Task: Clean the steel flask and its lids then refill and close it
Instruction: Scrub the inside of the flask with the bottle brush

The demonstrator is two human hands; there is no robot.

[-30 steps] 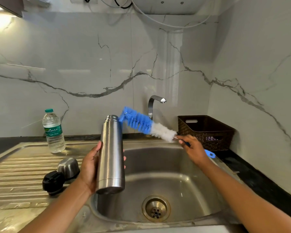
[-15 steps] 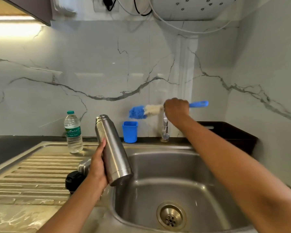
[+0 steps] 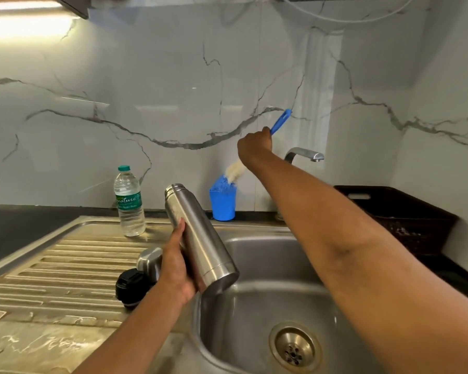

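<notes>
Steel drainboard [image 3: 65, 268]: water bottle [image 3: 130, 205] upright, steel cap [image 3: 148, 261], black lid [image 3: 131, 288], perhaps touching.

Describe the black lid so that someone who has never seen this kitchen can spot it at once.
Start at the steel sink; the ribbed draining board lies to its left. At the board's edge nearest the basin, beside the left hand gripping the flask, two lids sit together. The black lid is the round one nearer the camera; the steel lid behind it is shiny metal.
</notes>
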